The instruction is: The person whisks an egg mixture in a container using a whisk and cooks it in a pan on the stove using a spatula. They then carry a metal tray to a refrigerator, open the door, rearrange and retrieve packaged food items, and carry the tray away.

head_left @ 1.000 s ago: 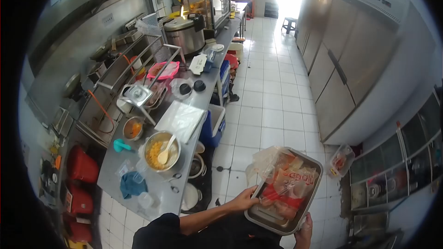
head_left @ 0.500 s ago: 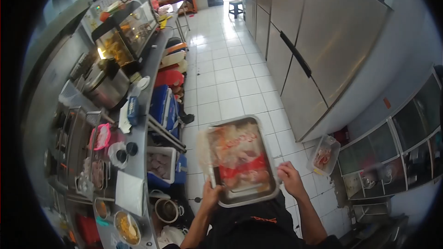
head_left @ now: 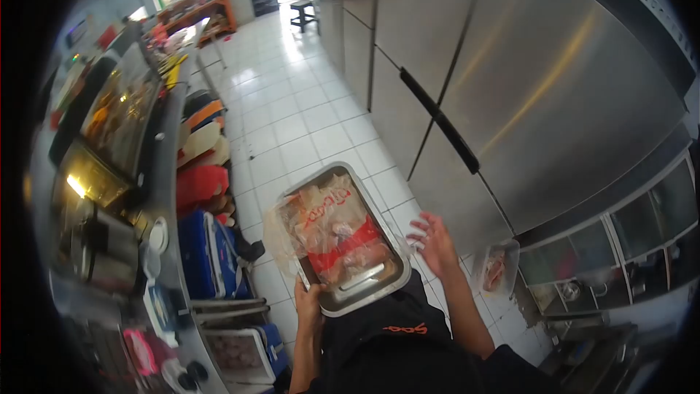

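Since the metal tray (head_left: 356, 295), held above the floor (head_left: 288, 120), looks stiff and probably heavy with its soft bag (head_left: 337, 230), I'd grip opposite rims; my left hand (head_left: 308, 303) clasps one edge, my right hand (head_left: 437, 248) spreads empty fingers.

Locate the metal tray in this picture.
In the head view, the metal tray is just below centre, gripped near its lower left corner by the left hand, while the open right hand is apart from it, on its right.
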A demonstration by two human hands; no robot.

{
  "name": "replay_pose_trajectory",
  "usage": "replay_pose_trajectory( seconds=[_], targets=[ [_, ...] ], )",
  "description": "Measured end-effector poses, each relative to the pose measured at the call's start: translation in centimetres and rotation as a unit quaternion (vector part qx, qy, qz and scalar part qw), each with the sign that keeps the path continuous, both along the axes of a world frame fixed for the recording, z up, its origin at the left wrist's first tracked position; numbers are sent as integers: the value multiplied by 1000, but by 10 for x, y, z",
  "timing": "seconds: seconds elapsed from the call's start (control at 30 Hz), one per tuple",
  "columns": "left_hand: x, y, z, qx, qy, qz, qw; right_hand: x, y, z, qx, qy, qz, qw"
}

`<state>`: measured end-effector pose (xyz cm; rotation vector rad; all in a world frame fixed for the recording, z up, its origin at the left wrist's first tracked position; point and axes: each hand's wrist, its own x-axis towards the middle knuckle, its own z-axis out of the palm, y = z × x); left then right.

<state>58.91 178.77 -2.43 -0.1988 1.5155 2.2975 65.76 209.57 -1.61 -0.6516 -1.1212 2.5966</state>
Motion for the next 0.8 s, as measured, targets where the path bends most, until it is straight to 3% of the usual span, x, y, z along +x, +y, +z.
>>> replay_pose_trajectory(
  seconds=[0.13, 0.23, 0.33, 0.4, 0.5, 0.63, 0.73, 0.8],
  targets=[
    [-102, 36, 2, 8, 7, -51, 999, -72, 119, -26, -61, -35, -147, 987],
    [-169, 56, 1, 16, 3, -53, 998, -132, 231, -94, -184, -65, -258, 946],
    [-229, 73, 2, 18, -9, -66, 998, -195, 308, -135, -171, -86, -360, 913],
    [-280, 80, 0, -6, -6, -84, 996, -235, 349, -142, -209, -17, -430, 878],
    [-342, 61, 5, -93, 23, -106, 990, -297, 347, -152, -237, 54, -515, 822],
    [-402, 38, 29, -106, 32, -101, 989, -327, 317, -156, -174, 91, -592, 782],
    [-466, 34, 19, -78, 38, -150, 985, -320, 282, -141, -96, 99, -541, 830],
    [-509, 38, 1, -51, 17, -195, 979, -306, 287, -178, -97, 50, -521, 847]
  ],
)
